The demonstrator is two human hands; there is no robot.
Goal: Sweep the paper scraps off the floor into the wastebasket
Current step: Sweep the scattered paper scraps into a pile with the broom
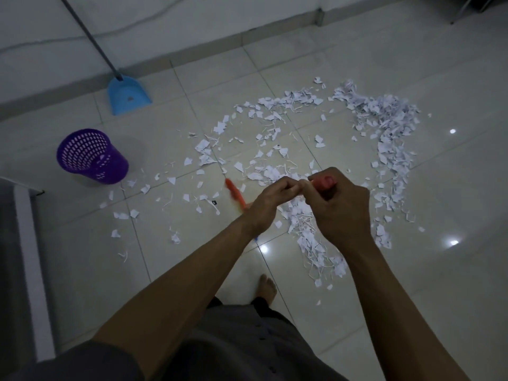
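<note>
Blue dustpan [129,96] by the wall [192,17], purple wastebasket [92,158] amid paper scraps [390,119].

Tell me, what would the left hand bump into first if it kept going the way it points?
Probably the right hand, gripping the orange handle; the left hand seems to touch it.

wastebasket [92,156] and dustpan [127,96] left, bare tiles between them

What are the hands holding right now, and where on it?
An orange handle, blurred: the right hand grips its top end, the left hand curls round it just beside.
</note>
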